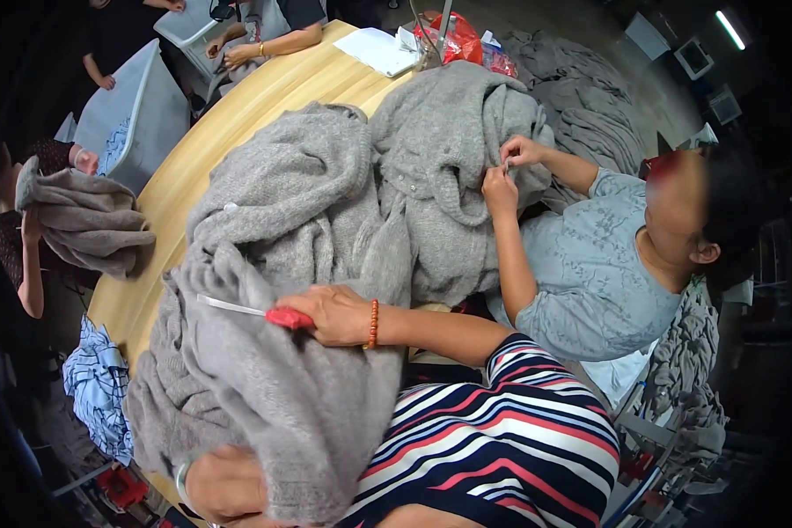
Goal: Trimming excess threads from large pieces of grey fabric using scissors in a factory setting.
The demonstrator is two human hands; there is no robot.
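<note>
A grey-brown knit garment (299, 414) is spread in front of me and hangs down over the table's near edge. My right hand (330, 315), with an orange bead bracelet at the wrist, is closed around red-handled scissors (286, 318). Their thin metal blades point left and lie just over the knit. At the bottom of the view my left hand (227, 482), a pale bangle at its wrist, is against the garment beside its ribbed edge. Cloth and the frame's lower edge hide its fingers.
More grey knitwear (299, 167) is heaped across the curved wooden table (229, 123). A co-worker (581, 255) handles knitwear on the right; another person holds a garment (92, 216) on the left. Beyond stand a pale bin (145, 110), white paper (374, 53) and a red bag (458, 40).
</note>
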